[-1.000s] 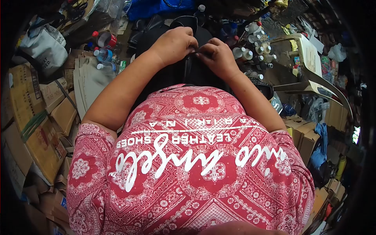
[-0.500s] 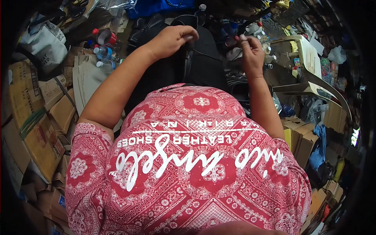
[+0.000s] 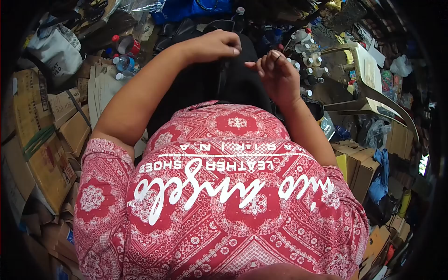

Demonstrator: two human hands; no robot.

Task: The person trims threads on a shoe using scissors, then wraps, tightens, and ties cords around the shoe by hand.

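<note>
My left hand (image 3: pixel 217 46) is closed, thumb and fingers curled together over the black cloth-like material (image 3: pixel 242 86) across my lap. What it pinches, if anything, is hidden. My right hand (image 3: pixel 279 77) hovers just to the right, with bent fingers pointing toward the left one. A thin dark line crosses one of its fingers, and I cannot make out what is held there. Behind both hands lie dark, shiny black pieces (image 3: pixel 179 30), their kind unclear.
Plastic bottles stand on the left, one with a red cap (image 3: pixel 127 45), and several more white-capped bottles (image 3: pixel 312 60) on the right. A white plastic chair (image 3: pixel 368 74) lies at the right. Flattened cardboard (image 3: pixel 42 140) and a white bag (image 3: pixel 56 51) fill the left side.
My right hand has come inward and down, closer to my left hand, its fingers now pointing left. My left hand has shifted slightly to the right.
</note>
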